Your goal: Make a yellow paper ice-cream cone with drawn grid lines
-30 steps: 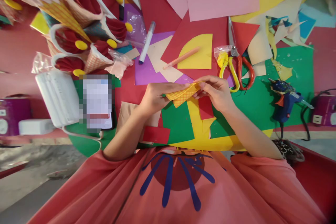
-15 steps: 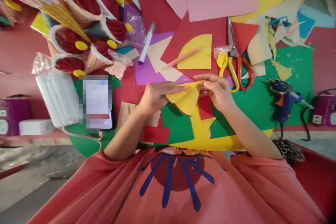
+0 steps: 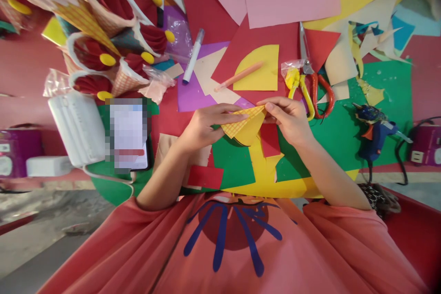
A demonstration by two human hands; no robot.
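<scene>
Between my two hands is a yellow paper piece (image 3: 251, 132), partly rolled, with an orange grid drawn on its outer face and a plain inner face. My left hand (image 3: 203, 126) is closed on its wide left side, fingers lying along the gridded fold. At the pointed right end, the thumb and fingers of my right hand (image 3: 287, 117) pinch the tip. Beyond the hands lies a plain yellow quarter-circle (image 3: 265, 73) with an orange pencil (image 3: 239, 76) across it. Scissors (image 3: 308, 73) with red and yellow handles rest just beyond my right hand.
Several finished paper cones (image 3: 127, 76) with red filling and yellow discs crowd the far left. A phone (image 3: 129, 135) and a white power strip (image 3: 77, 128) lie left. A marker (image 3: 193, 57) sits behind. At right is a blue glue gun (image 3: 374, 135) among paper scraps.
The gridded flap first opened, showing the plain inner face, and has since been folded slightly further down over it. My right hand shifted a little to the right along with the tip.
</scene>
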